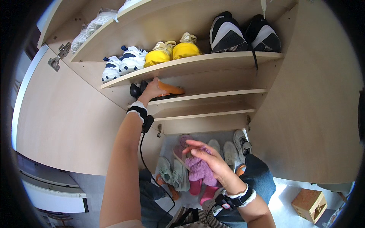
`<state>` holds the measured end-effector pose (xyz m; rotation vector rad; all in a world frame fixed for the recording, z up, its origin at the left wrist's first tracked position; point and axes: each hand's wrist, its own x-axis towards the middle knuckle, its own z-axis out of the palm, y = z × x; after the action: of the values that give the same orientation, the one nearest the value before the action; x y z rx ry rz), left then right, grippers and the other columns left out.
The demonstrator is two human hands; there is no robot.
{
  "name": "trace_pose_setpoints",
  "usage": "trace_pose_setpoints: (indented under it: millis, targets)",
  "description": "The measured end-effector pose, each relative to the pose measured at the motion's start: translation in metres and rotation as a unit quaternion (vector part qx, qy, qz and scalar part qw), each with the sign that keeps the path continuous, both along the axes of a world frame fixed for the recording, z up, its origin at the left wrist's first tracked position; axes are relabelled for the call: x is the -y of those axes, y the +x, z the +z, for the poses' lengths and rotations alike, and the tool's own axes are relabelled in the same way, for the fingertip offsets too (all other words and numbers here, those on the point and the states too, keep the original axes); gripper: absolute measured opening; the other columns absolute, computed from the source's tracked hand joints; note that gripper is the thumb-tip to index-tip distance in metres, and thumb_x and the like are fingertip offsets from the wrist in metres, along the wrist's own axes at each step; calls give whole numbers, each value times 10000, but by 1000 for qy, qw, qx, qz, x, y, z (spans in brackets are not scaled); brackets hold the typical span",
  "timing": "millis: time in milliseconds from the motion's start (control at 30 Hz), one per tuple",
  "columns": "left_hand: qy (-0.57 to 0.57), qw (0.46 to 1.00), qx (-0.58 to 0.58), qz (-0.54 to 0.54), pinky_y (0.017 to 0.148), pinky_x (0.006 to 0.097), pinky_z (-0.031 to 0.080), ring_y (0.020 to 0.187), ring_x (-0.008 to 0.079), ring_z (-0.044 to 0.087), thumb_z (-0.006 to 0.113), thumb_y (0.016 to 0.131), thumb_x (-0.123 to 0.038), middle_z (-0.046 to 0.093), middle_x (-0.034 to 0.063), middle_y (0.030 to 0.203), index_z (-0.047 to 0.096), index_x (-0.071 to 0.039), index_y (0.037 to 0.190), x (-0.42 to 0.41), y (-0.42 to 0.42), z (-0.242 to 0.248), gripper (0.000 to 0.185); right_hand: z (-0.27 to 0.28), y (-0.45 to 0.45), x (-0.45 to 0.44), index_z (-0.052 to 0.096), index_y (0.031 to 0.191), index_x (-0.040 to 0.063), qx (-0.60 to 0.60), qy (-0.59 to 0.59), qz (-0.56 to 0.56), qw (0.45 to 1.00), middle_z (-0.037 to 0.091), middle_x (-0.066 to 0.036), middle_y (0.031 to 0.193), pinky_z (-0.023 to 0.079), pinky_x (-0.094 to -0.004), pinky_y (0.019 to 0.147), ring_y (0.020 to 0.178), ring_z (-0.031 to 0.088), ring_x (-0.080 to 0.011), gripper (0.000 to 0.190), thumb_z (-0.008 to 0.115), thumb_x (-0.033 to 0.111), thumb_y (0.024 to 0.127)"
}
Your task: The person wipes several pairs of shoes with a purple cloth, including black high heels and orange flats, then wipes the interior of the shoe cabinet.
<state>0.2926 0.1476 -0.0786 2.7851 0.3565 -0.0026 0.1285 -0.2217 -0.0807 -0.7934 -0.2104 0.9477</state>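
My left hand (154,89) reaches onto a middle shelf of a wooden shoe cabinet and grips an orange shoe (170,87), with black shoes (135,90) close beside it. My right hand (209,158) is raised above the cabinet's floor level, with a purple knitted cloth (201,168) held against the palm. Its thumb and fingers are partly spread. On the shelf above stand white and navy sneakers (132,61), yellow shoes (186,50) and black and white sneakers (228,34). Below my right hand lie pink slippers (195,186) and pale green sneakers (180,175).
Cabinet doors stand open at left (65,114) and right (310,114). Lower shelf boards (205,114) run under my left hand. Grey-white sneakers (231,154) stand on the floor near my knees. A small wooden box (308,202) is at lower right. A black cable (142,154) hangs from my left wrist.
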Motion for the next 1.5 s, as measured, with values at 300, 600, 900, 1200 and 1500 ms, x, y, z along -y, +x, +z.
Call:
trace_pose_setpoints:
  millis: [300, 600, 900, 1200, 1500]
  targets:
    - [21, 998, 66, 11, 874, 401, 497, 1037, 395, 606, 805, 672, -308, 621, 271, 1066, 419, 31, 1208, -4, -8, -20, 742, 13, 22, 10, 485, 1286, 31, -132, -52, -255, 956, 561, -70, 1102, 441, -300, 889, 996, 541, -171, 450, 594, 152, 866]
    - [-91, 971, 208, -75, 947, 375, 451, 1067, 328, 584, 656, 863, -251, 573, 202, 1233, 512, 31, 1244, 75, -135, 5, 495, -17, 36, 22, 600, 1034, -58, 40, -55, -156, 985, 625, -68, 883, 519, -297, 707, 760, 614, -168, 287, 523, -94, 759]
    - [-405, 907, 111, -34, 856, 340, 494, 996, 189, 632, 747, 806, -350, 670, 117, 1045, 574, 21, 1183, 171, -276, -80, 557, -13, -8, -25, 603, 1218, 0, 141, -93, -45, 985, 640, -110, 1137, 518, -298, 893, 973, 633, -180, 367, 519, -79, 870]
    - [-752, 651, 99, 39, 928, 309, 463, 1032, 153, 596, 690, 837, -56, 629, 64, 1128, 549, -9, 1199, 163, -299, -19, 391, -4, -26, -29, 456, 1366, 92, -41, -51, 44, 997, 574, -105, 1277, 426, -405, 1019, 1159, 561, -235, 641, 494, 552, 921]
    - [-713, 683, 157, 29, 958, 331, 453, 1104, 175, 571, 693, 814, 8, 589, 66, 1191, 467, -36, 1281, 146, -302, -18, 521, -18, -43, -44, 474, 1345, 73, -92, -50, 82, 991, 552, -117, 1308, 425, -432, 986, 1152, 551, -237, 739, 472, 647, 880]
